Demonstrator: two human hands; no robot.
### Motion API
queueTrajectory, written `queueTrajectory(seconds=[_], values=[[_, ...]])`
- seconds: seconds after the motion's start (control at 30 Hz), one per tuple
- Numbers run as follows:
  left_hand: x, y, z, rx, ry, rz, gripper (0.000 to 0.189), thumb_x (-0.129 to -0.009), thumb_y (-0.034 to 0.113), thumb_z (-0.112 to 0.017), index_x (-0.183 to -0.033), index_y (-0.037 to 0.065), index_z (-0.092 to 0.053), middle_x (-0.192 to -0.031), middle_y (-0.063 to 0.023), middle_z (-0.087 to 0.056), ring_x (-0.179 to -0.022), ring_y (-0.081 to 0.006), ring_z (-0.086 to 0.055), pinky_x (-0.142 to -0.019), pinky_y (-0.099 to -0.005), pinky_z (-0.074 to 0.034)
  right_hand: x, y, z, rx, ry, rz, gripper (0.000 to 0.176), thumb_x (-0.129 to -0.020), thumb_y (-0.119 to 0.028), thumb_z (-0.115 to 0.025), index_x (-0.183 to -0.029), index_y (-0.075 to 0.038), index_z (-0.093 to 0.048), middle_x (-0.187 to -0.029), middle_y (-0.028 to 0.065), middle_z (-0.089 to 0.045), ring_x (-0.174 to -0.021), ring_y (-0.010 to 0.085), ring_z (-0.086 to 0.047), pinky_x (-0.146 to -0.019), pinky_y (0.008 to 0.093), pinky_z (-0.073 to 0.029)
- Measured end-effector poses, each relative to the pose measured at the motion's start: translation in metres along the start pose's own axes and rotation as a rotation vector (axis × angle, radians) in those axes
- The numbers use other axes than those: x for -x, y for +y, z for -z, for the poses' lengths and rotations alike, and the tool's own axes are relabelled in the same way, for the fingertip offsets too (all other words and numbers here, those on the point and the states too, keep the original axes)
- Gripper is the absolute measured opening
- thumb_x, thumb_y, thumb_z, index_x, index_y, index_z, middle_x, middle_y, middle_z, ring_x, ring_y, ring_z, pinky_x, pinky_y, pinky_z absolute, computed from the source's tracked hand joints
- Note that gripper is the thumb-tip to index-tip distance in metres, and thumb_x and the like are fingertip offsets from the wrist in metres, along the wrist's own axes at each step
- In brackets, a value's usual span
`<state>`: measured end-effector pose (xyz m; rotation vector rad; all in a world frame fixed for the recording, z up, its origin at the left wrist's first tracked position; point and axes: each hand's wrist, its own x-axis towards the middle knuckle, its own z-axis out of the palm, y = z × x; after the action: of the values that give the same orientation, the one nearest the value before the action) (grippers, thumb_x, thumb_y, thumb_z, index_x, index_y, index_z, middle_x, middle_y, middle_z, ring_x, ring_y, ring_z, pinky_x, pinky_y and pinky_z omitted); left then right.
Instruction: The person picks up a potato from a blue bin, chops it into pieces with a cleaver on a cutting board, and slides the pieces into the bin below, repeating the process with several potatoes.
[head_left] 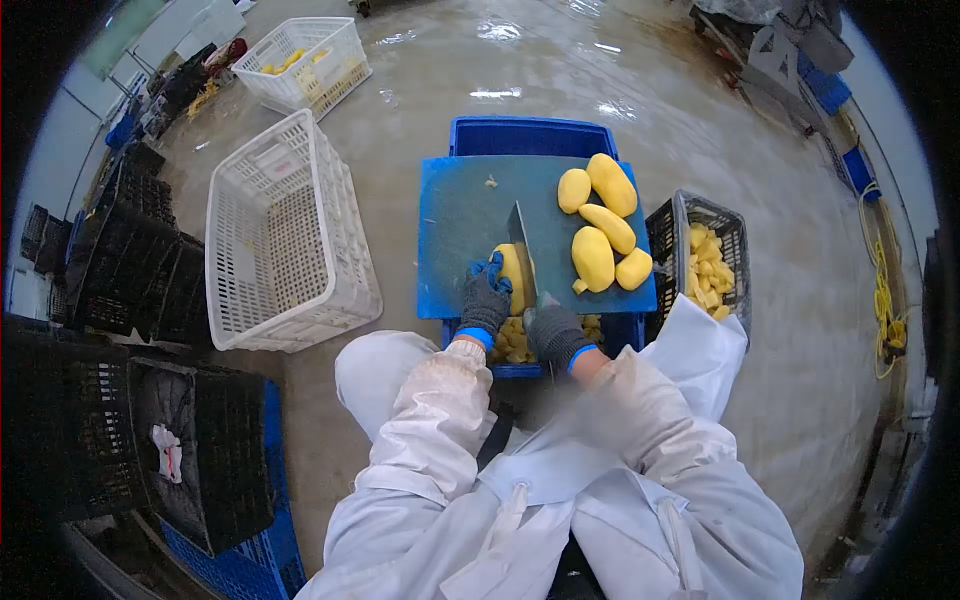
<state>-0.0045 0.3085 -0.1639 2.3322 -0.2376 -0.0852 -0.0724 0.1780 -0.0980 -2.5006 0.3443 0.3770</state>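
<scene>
My left hand (pixel 485 302), in a dark knit glove, has its fingers closed on a peeled potato (pixel 509 268) near the front edge of a blue-rimmed cutting board (pixel 465 205). My right hand (pixel 556 336), gloved alike, grips the handle of a broad kitchen knife (pixel 521 245). The blade stands upright against the potato's right side, close to my left fingers. Several whole peeled potatoes (pixel 593 258) lie on the right of the board. Cut potato pieces (pixel 514 346) show below its front edge, in a blue bin (pixel 530 137) that the board rests across.
Right of the board, a dark basket (pixel 740 262) holds potato chunks. A white crate (pixel 345 225) stands on the left, and another white crate (pixel 345 50) with yellow pieces is farther back. Black crates (pixel 210 440) are stacked along the left. The floor (pixel 800 400) looks wet.
</scene>
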Motion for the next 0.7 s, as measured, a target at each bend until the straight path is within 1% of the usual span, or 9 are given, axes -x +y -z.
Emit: queueTrajectory(seconds=[0.03, 0.1, 0.13, 0.2, 0.3, 0.4, 0.53, 0.6, 0.7], values=[[0.001, 0.003, 0.002, -0.009, 0.027, -0.009, 0.047, -0.081, 0.021, -0.06, -0.127, 0.013, -0.053, -0.116, -0.0184, -0.053, -0.108, -0.0371, -0.05, -0.097, -0.046, -0.037, -0.003, 0.0, -0.006, -0.004, 0.038, -0.026, 0.035, -0.088, -0.029, -0.052, -0.103, 0.003, -0.051, -0.093, 0.0317, -0.059, -0.092, 0.0444, -0.058, -0.079, 0.0497, -0.046], [0.006, 0.01, 0.004, -0.026, 0.08, -0.03, 0.045, -0.079, 0.015, -0.063, -0.123, 0.008, -0.056, -0.115, -0.0183, -0.053, -0.104, -0.0368, -0.053, -0.093, -0.0408, -0.043, -0.016, 0.006, 0.005, 0.022, 0.0, 0.044, 0.034, -0.088, -0.028, -0.052, -0.102, 0.003, -0.051, -0.09, 0.0315, -0.06, -0.09, 0.0452, -0.058, -0.078, 0.0498, -0.046], [0.003, 0.006, 0.005, -0.012, 0.069, -0.032, 0.044, -0.08, 0.015, -0.062, -0.123, 0.007, -0.056, -0.116, -0.0179, -0.053, -0.105, -0.0365, -0.053, -0.094, -0.0406, -0.042, -0.022, 0.003, 0.014, 0.034, -0.006, 0.085, 0.034, -0.088, -0.028, -0.052, -0.102, 0.002, -0.051, -0.089, 0.0314, -0.06, -0.089, 0.0457, -0.058, -0.078, 0.0498, -0.046], [-0.002, -0.011, -0.007, 0.03, 0.051, -0.016, 0.043, -0.08, 0.016, -0.062, -0.121, 0.006, -0.056, -0.118, -0.0173, -0.053, -0.107, -0.0358, -0.053, -0.095, -0.0402, -0.042, -0.009, -0.003, 0.026, 0.037, 0.1, 0.087, 0.032, -0.088, -0.028, -0.052, -0.102, 0.002, -0.051, -0.088, 0.0305, -0.06, -0.088, 0.0453, -0.059, -0.076, 0.0494, -0.047], [0.001, -0.034, -0.02, 0.256, 0.225, -0.173, 0.036, -0.079, 0.009, -0.06, -0.115, 0.003, -0.061, -0.11, -0.0197, -0.06, -0.102, -0.0337, -0.058, -0.092, -0.0399, -0.045, 0.026, 0.001, 0.029, -0.012, 0.116, 0.121, 0.031, -0.088, -0.027, -0.052, -0.103, 0.0, -0.05, -0.088, 0.0295, -0.06, -0.088, 0.0446, -0.059, -0.074, 0.0492, -0.047], [-0.002, -0.035, -0.02, 0.326, 0.174, 0.009, 0.034, -0.077, 0.005, -0.059, -0.111, 0.0, -0.062, -0.11, -0.0192, -0.062, -0.102, -0.0317, -0.06, -0.091, -0.0368, -0.046, 0.04, -0.005, 0.029, -0.003, 0.029, 0.106, 0.034, -0.089, -0.031, -0.05, -0.102, 0.0, -0.05, -0.089, 0.0288, -0.061, -0.088, 0.0438, -0.06, -0.075, 0.0503, -0.048], [0.0, -0.033, -0.014, 0.223, 0.151, -0.034, 0.032, -0.077, 0.011, -0.061, -0.108, 0.003, -0.063, -0.108, -0.0185, -0.062, -0.1, -0.0343, -0.059, -0.091, -0.0404, -0.044, 0.04, -0.015, 0.018, 0.104, -0.091, 0.022, 0.035, -0.089, -0.031, -0.049, -0.101, 0.002, -0.049, -0.089, 0.0294, -0.061, -0.088, 0.0439, -0.061, -0.076, 0.0511, -0.048], [0.002, -0.024, -0.009, 0.116, 0.114, -0.028, 0.029, -0.077, 0.017, -0.062, -0.103, 0.006, -0.066, -0.103, -0.0172, -0.062, -0.099, -0.0352, -0.056, -0.093, -0.0421, -0.041, 0.038, -0.023, 0.017, 0.052, -0.108, 0.038, 0.035, -0.089, -0.031, -0.049, -0.101, 0.002, -0.049, -0.091, 0.0293, -0.061, -0.089, 0.0439, -0.061, -0.077, 0.0507, -0.048], [0.007, -0.009, -0.003, 0.012, 0.167, -0.044, 0.027, -0.077, 0.017, -0.061, -0.102, 0.007, -0.067, -0.101, -0.0185, -0.061, -0.098, -0.0361, -0.056, -0.09, -0.0427, -0.042, 0.016, -0.026, 0.001, 0.028, -0.119, 0.038, 0.036, -0.089, -0.03, -0.049, -0.102, 0.003, -0.048, -0.092, 0.0294, -0.062, -0.091, 0.044, -0.06, -0.078, 0.0504, -0.048]])
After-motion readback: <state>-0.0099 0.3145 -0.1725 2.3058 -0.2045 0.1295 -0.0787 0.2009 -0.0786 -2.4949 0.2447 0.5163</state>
